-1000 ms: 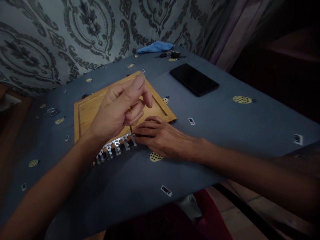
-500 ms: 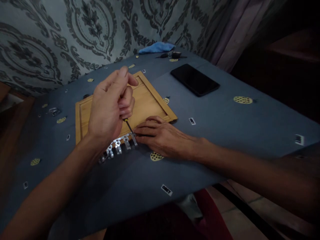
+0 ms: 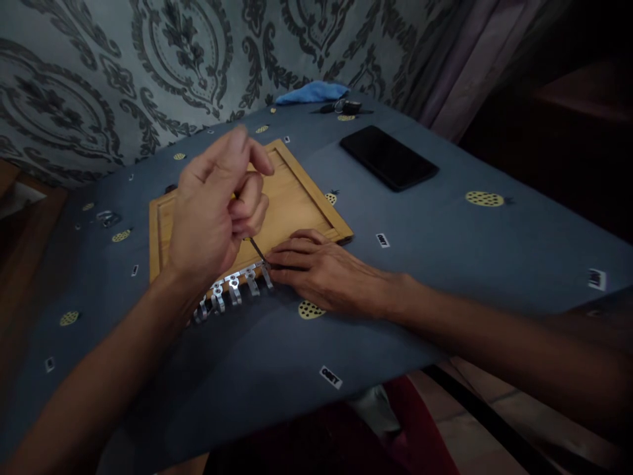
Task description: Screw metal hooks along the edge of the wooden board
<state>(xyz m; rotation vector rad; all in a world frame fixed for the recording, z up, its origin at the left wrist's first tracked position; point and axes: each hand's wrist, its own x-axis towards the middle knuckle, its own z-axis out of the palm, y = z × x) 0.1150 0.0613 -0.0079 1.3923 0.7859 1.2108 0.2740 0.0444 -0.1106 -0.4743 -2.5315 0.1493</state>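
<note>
My left hand point(image 3: 215, 198) is closed around the handle of a screwdriver point(image 3: 257, 250), most of which the fingers cover. Its thin shaft slants down to the right end of a silver hook rail point(image 3: 234, 281). Several metal hooks hang off that rail, which lies along the near edge of a framed wooden board point(image 3: 297, 191). My right hand point(image 3: 321, 270) lies flat with fingers stretched over the board's near edge, fingertips beside the screwdriver tip. Whether those fingertips touch the rail I cannot tell.
A black phone point(image 3: 388, 157) lies right of the board. Keys point(image 3: 343, 107) and a blue cloth point(image 3: 312, 93) are at the back, near the patterned wall. A small shiny metal piece point(image 3: 106, 218) rests on the left of the blue tablecloth point(image 3: 445, 257).
My left hand has turned slightly around the screwdriver handle, its fingers shifting a little. The right hand keeps its place on the board, and the whole view has moved very slightly.
</note>
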